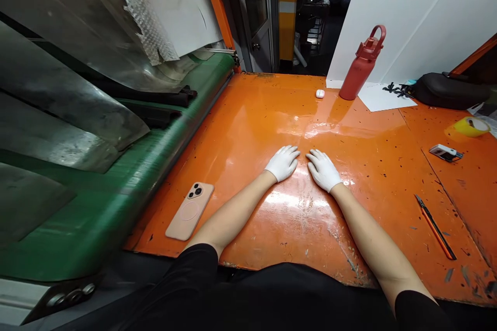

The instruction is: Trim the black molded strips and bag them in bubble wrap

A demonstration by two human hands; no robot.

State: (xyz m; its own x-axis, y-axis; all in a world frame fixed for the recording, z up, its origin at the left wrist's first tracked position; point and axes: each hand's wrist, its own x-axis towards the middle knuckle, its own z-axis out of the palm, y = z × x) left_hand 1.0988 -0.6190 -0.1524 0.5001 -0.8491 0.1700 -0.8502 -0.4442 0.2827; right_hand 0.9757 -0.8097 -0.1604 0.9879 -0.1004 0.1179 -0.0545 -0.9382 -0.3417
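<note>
My gloved left hand and gloved right hand lie flat and empty on the orange metal counter, fingertips close but apart. Neither holds anything, and nothing shows as done yet or left to do. Nearest me, a phone in a pink case lies beside my left forearm, toward the counter's near-left edge. Toward the far edge stand a red water bottle and a white earbud case; an orange-handled craft knife lies toward the right edge. The black shapes on the paper sheet are hard to make out.
</note>
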